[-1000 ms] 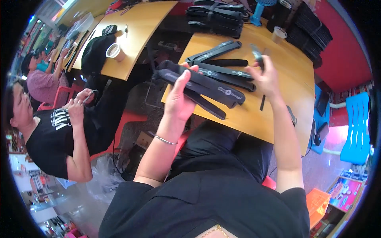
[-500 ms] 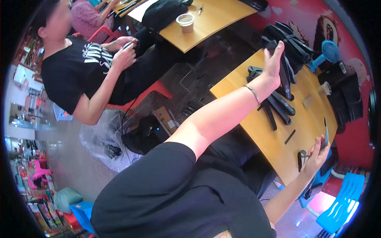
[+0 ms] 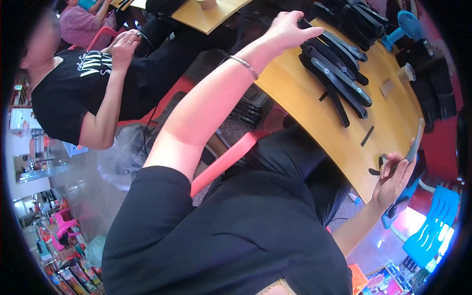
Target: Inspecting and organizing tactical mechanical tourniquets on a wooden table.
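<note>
My left hand (image 3: 291, 30), wearing a bangle, is at the table's far left edge beside a row of black and grey straps (image 3: 334, 81). Its thumb stands apart from the fingers, and nothing plainly shows in its grip. Toward the right edge of the table, my right hand (image 3: 393, 179) is closed on a thin grey strap (image 3: 417, 142), which sticks up past the fingers. A dark curled piece (image 3: 374, 172) shows at the fingers' left side; I cannot tell whether it belongs to the same strap.
A short black strip (image 3: 367, 136) and a small beige piece (image 3: 387, 87) lie on the wooden table (image 3: 300, 103). Behind stand a cup (image 3: 407, 72), a blue fan (image 3: 410, 25) and piled black straps (image 3: 351, 22). A co-worker (image 3: 73, 93) sits left; a blue chair (image 3: 435, 226) stands right.
My left hand has moved left, off the straps, and its raised fingers have bent. My right hand has lifted slightly with the grey strap. The whole view has shifted.
</note>
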`<action>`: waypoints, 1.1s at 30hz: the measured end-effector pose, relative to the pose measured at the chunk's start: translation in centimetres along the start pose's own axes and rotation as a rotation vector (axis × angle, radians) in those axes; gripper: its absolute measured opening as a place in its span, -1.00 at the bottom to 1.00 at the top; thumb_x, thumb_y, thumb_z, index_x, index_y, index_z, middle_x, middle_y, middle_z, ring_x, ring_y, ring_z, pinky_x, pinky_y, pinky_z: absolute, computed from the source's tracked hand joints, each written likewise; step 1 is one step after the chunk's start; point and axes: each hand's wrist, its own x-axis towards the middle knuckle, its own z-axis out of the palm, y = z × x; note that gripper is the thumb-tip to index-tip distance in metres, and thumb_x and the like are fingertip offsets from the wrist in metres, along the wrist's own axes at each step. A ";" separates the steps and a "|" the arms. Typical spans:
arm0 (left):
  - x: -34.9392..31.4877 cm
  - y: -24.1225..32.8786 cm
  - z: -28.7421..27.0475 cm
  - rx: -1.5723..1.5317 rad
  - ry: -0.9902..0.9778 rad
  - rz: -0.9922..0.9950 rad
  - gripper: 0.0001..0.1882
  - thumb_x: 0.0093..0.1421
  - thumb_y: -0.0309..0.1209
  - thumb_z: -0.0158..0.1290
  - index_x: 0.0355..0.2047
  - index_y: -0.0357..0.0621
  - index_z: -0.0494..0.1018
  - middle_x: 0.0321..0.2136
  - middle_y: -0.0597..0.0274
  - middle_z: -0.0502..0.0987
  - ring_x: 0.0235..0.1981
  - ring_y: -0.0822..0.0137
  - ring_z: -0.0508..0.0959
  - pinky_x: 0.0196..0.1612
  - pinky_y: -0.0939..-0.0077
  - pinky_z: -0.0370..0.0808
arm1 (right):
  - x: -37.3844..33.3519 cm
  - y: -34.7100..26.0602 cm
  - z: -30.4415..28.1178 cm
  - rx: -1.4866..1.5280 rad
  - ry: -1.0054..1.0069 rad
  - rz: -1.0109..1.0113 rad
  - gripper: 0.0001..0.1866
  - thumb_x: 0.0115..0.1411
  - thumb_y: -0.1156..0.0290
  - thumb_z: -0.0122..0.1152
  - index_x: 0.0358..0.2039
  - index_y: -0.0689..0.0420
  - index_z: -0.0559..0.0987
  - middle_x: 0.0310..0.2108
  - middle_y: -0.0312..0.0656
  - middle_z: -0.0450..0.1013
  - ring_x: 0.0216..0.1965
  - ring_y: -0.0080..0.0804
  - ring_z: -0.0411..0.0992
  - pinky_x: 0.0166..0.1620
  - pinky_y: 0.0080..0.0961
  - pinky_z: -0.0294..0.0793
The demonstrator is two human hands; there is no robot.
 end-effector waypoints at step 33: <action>-13.5 12.1 28.9 0.254 -0.447 0.792 -0.57 -0.09 -0.44 0.18 -0.15 -0.13 0.40 -0.36 0.08 0.51 -0.17 0.06 0.49 -0.14 0.17 0.39 | -11.4 -2.4 -10.7 -0.260 0.678 -0.053 -0.64 0.35 0.39 -0.08 0.11 0.26 0.34 -0.57 -0.43 0.24 -0.64 -0.79 -0.02 -0.58 -0.82 -0.06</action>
